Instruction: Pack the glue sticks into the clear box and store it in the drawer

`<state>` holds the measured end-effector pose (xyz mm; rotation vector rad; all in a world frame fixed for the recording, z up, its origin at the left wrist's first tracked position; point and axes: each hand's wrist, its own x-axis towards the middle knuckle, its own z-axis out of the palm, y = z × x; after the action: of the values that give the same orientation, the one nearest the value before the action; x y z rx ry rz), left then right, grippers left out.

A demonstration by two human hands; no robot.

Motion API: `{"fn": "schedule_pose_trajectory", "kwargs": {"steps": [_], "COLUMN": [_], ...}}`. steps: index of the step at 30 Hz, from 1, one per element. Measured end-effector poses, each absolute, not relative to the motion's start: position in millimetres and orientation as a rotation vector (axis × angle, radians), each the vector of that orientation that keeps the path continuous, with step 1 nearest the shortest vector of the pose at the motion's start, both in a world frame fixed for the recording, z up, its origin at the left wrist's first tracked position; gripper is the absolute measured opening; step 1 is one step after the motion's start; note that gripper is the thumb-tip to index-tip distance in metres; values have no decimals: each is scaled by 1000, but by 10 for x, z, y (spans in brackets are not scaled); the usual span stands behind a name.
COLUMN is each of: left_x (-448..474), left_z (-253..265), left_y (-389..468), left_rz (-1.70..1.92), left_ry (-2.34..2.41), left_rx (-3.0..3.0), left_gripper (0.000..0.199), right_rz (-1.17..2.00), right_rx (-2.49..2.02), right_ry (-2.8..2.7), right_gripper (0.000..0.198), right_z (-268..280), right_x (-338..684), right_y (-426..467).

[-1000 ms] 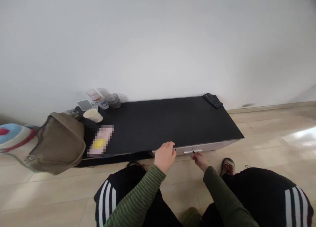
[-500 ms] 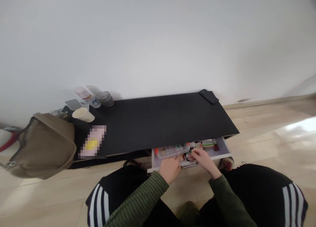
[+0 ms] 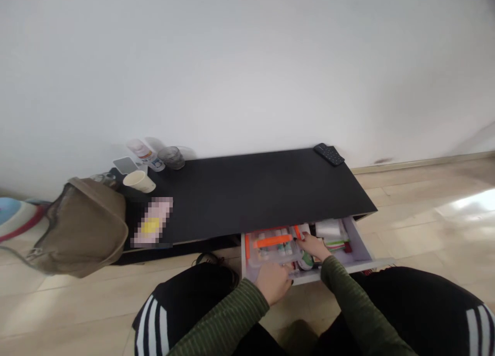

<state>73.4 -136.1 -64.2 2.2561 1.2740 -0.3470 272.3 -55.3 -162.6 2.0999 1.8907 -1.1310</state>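
Observation:
A white drawer is pulled out from under the dark tabletop. My left hand is closed over its front edge, with the fingers curled. Inside, at the left, lies a clear plastic case with an orange handle. My right hand reaches into the middle of the drawer, fingers bent down at a white item with an orange strip. What those fingertips hold, if anything, is hidden. Just below it sits a round green-and-white thing. A white packet and green-edged flat items lie to the right.
On the black tabletop are a keyboard, a paper cup, a spray can, a grey glass and a blurred pink item. A brown bag stands at the left end. My knees flank the drawer.
The drawer has come further out toward me, showing more of the case and its orange handle. My left hand moved back with it; my right hand shifted deeper into the drawer.

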Motion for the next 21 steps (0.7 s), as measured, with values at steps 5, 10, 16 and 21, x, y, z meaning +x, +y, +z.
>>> {"fn": "schedule_pose_trajectory", "kwargs": {"steps": [5,10,16,21], "left_x": [823,960,989,994], "left_z": [-598,-781,-1106,-1098], "left_y": [-1454,-1628,-1747,-1718], "left_rz": [-364,-503,-652,-568], "left_ry": [1100,823,854,1022], "left_rx": [2208,2142,2198,2093], "left_gripper": [39,37,36,43], "right_rz": [-1173,-1350,-1210,-1326], "right_rx": [2104,2120,2186,2261], "right_ry": [1839,1938,2007,2188], "right_gripper": [32,21,21,16], "right_z": [-1615,-1382,-768,-80], "right_x": [2772,2750,2878,3279], "right_y": [-656,-766,-899,-913]}}
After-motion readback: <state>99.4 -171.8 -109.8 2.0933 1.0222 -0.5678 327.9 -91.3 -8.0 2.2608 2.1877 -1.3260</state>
